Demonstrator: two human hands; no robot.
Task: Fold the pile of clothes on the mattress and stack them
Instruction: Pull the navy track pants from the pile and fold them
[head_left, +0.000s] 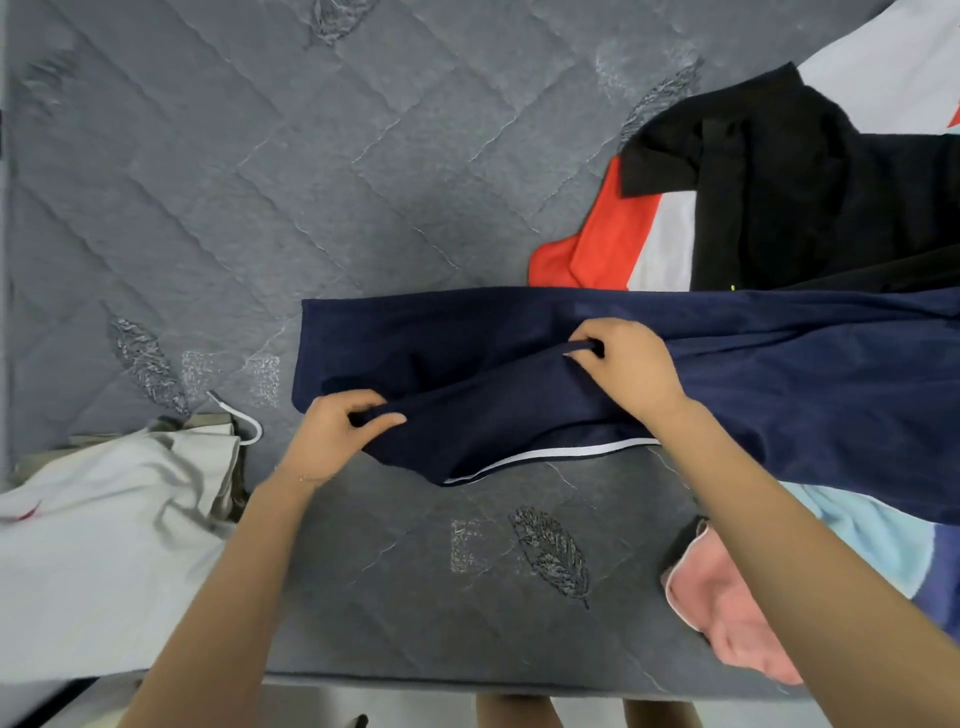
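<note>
Leans over a grey quilted mattress (208, 182). Works on a navy garment (779, 374) laid across its middle and right side, with the white-striped edge toward the near side. Has white clothing (93, 545) heaped at near left, a black garment (805, 197) over red cloth (602, 244) at far right, and pink cloth (727, 613) at near right. Uses 2 hands: pinches a lifted navy fold with the left hand (332, 431), thumb against curled fingers; grips a second fold with the right hand (628, 364), fingers curled in.

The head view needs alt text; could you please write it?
Left hand and right hand pinch a navy garment on a grey quilted mattress. A black garment and pink cloth lie right of it, pale clothes left.
</note>
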